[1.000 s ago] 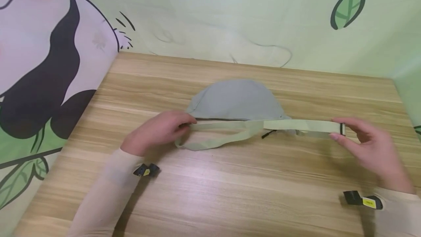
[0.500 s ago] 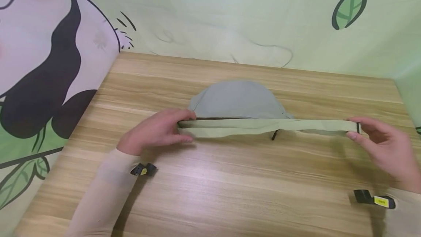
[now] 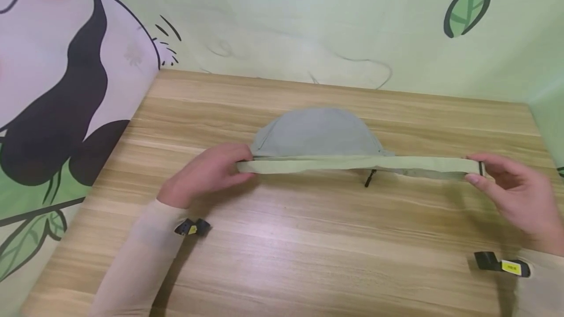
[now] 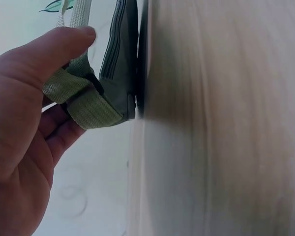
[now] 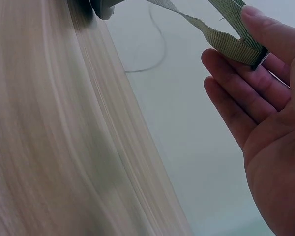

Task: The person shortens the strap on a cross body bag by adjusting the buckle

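A grey waist bag (image 3: 319, 133) lies on the wooden table, its curved side toward the wall. Along its near side a pale green webbing strap (image 3: 317, 164) is drawn out straight. My left hand (image 3: 211, 170) pinches the strap between thumb and fingers at the bag's left end; folded webbing (image 4: 91, 109) and the bag's zipper (image 4: 112, 44) show in the left wrist view. At the strap's far right end, my right hand (image 3: 517, 187) pinches a loop by a black slider (image 5: 259, 58). A black zipper pull (image 3: 369, 178) hangs below the strap.
The wooden table (image 3: 308, 258) ends at a pale green wall (image 3: 282, 23) printed with a panda and leaves. Both sleeved wrists carry small black devices, such as the left one (image 3: 192, 228) and the right one (image 3: 502, 264).
The right hand has moved right, pulling the strap longer. The slack loop near the left hand has straightened, and the left thumb, apart half a second ago, has closed onto the strap.
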Tool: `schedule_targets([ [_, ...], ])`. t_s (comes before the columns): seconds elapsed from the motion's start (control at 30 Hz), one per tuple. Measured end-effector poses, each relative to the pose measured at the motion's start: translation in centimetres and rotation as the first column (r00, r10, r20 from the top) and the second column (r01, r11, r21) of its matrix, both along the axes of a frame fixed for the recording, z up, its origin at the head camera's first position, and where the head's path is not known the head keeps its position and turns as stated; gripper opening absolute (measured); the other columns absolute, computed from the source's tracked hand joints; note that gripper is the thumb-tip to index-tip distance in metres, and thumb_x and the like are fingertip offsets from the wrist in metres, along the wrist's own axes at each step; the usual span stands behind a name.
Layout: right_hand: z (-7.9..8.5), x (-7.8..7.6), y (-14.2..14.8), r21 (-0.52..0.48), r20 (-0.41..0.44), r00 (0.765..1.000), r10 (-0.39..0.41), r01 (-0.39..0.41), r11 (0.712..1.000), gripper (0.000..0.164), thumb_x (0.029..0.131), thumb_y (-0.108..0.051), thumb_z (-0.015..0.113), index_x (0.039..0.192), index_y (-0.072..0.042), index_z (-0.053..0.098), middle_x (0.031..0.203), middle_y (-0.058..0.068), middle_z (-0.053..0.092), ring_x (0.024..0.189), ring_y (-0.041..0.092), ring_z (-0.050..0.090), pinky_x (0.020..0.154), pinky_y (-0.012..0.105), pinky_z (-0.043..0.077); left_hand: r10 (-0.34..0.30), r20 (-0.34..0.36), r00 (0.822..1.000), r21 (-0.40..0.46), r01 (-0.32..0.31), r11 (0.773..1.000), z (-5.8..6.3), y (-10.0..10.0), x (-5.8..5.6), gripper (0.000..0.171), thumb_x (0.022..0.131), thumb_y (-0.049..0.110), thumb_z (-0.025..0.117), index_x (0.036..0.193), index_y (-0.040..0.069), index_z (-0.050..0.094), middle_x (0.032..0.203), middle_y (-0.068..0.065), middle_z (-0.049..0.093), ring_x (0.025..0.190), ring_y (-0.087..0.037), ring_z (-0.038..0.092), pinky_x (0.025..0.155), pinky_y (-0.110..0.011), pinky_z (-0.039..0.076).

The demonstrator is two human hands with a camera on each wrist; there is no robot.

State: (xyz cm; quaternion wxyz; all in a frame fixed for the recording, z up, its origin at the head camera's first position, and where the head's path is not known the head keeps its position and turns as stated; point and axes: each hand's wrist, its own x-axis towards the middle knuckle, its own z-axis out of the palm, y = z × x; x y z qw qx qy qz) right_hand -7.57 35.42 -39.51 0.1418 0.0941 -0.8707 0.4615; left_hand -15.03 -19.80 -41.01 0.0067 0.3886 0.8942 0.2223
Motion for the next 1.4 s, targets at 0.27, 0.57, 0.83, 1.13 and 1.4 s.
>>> schedule_targets([
  [0.27, -0.1, 0.0, 0.3, 0.076, 0.009, 0.999, -0.033, 0.032, 0.997, 0.037, 0.08, 0.009, 0.07, 0.116, 0.0, 0.066, 0.096, -0.018, 0.067, 0.062, 0.002, 0.051, 0.056, 0.012, 0.04, 0.05, 0.13, 0.99, 0.152, -0.07, 0.986, 0.4, -0.6, 0.2, 0.03, 0.081, 0.011, 0.075, 0.105, 0.021, 0.06, 0.101, 0.01, 0.064, 0.094, -0.007, 0.058, 0.085, -0.031, 0.051],
  [0.57, 0.0, 0.0, 0.7, 0.031, -0.008, 1.0, -0.003, 0.003, 1.0, 0.037, 0.079, 0.013, 0.068, 0.115, 0.005, 0.064, 0.098, -0.013, 0.068, 0.079, 0.0, 0.057, 0.066, 0.008, 0.043, -0.068, -0.011, 0.998, 0.209, 0.069, 0.975, 0.3, -0.9, -0.3, 0.046, 0.077, 0.008, 0.079, 0.119, 0.015, 0.062, 0.11, 0.007, 0.064, 0.101, -0.009, 0.058, 0.091, -0.029, 0.047],
  [0.83, 0.0, 0.1, 1.2, 0.015, -0.035, 0.997, 0.067, -0.067, 0.998, 0.041, 0.076, 0.02, 0.066, 0.115, 0.01, 0.062, 0.111, -0.005, 0.068, 0.104, 0.0, 0.059, 0.081, 0.007, 0.044, 0.007, 0.101, 0.995, 0.245, -0.032, 0.969, 0.4, -1.6, -0.3, 0.045, 0.081, 0.004, 0.074, 0.119, 0.026, 0.062, 0.107, 0.014, 0.062, 0.095, -0.004, 0.056, 0.084, -0.029, 0.051],
  [1.13, 0.7, 0.1, 0.4, -0.013, -0.053, 0.994, 0.092, -0.092, 0.996, 0.04, 0.076, 0.022, 0.065, 0.115, 0.013, 0.061, 0.11, -0.001, 0.07, 0.099, 0.001, 0.06, 0.08, 0.01, 0.044, -0.016, 0.163, 0.986, 0.285, -0.031, 0.958, 0.2, -2.3, -0.7, 0.048, 0.078, 0.012, 0.079, 0.121, 0.024, 0.062, 0.11, 0.014, 0.062, 0.096, -0.006, 0.057, 0.086, -0.028, 0.05],
  [1.4, 0.3, -0.3, 0.2, -0.183, -0.098, 0.967, 0.237, -0.252, 0.95, 0.043, 0.07, 0.032, 0.061, 0.112, 0.021, 0.057, 0.11, 0.014, 0.068, 0.105, 0.012, 0.061, 0.088, 0.015, 0.045, 0.003, 0.184, 0.983, 0.242, -0.048, 0.969, -0.2, -2.4, -0.4, 0.035, 0.083, 0.026, 0.075, 0.116, 0.028, 0.064, 0.11, 0.015, 0.063, 0.1, -0.005, 0.057, 0.09, -0.026, 0.048],
])
